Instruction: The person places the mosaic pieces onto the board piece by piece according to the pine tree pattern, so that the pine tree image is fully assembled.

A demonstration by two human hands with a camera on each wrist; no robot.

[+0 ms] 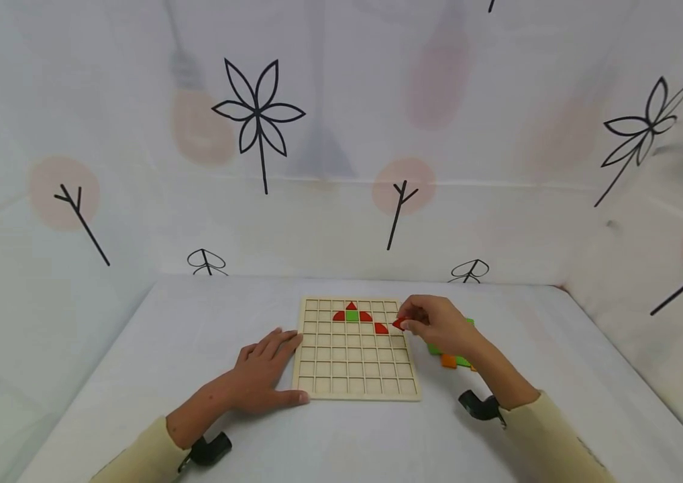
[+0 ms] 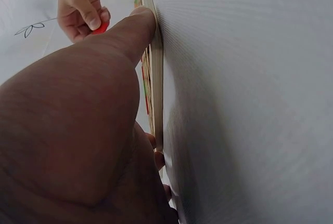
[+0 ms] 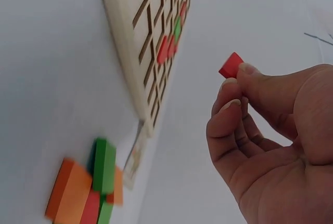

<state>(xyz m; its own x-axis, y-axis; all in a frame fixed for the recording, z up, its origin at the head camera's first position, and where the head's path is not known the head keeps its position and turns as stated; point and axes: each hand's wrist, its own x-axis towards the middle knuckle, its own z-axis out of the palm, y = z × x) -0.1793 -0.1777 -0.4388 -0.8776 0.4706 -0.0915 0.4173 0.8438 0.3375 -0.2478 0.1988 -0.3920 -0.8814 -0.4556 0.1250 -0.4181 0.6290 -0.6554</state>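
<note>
The right hand (image 1: 438, 325) pinched a small red piece (image 1: 398, 324) between thumb and fingertips, the other fingers curled in behind. In the head view the piece lay over the right edge of the pale gridded board (image 1: 338, 353); the right wrist view showed it raised, apart from the board. The left hand (image 1: 259, 379) had its fingers straight and slightly spread, holding nothing, touching the board's left edge, the thumb at the near left corner.

On the board sat 5 pieces: a green square (image 1: 351, 315), a red triangle (image 1: 351, 306) just beyond it, 1 red curved piece (image 1: 339, 316) and 1 more (image 1: 365, 316) at its sides, and another red piece (image 1: 381, 328) nearer the right edge. Orange (image 3: 70, 195) and green blocks (image 3: 105, 166) lay heaped on the white-covered desk (image 1: 136, 376), right of the board.
</note>
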